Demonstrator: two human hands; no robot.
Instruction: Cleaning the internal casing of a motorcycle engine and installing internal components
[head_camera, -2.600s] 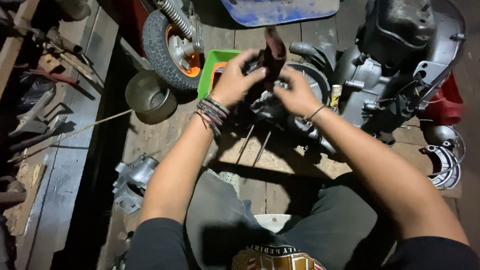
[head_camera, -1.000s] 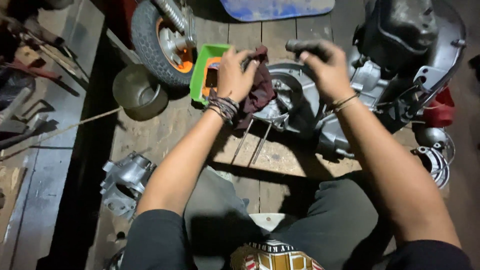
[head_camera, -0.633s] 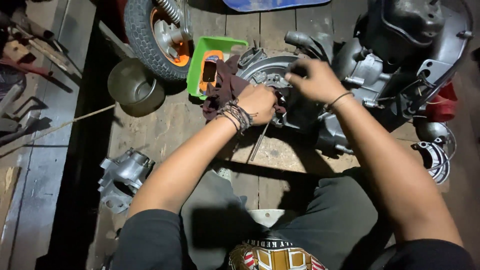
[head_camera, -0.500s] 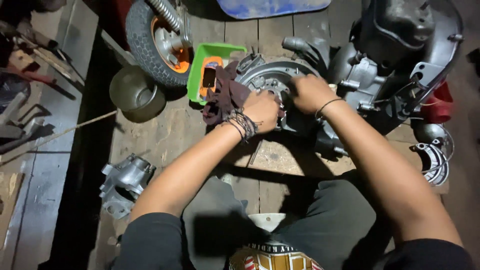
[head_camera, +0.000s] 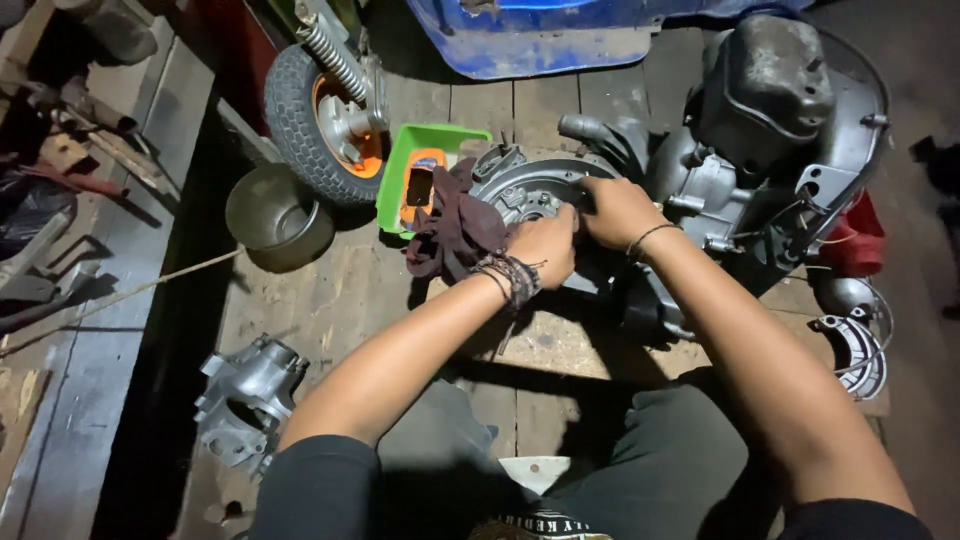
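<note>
Maroon rag (head_camera: 455, 225) under left hand (head_camera: 545, 243); green tray (head_camera: 400, 170) beside.

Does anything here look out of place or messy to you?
Somewhat. A dark rag hangs off the engine beside the left hand, draping over the green tray. A loose metal casing lies alone on the floor planks. Nothing looks spilled.

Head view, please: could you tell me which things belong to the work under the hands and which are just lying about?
In hand:
- left hand
- right hand
- round engine housing
- dark red rag

Lying about:
- metal bowl
- small wheel
- green tray
- loose engine casting
- brake shoes
</note>
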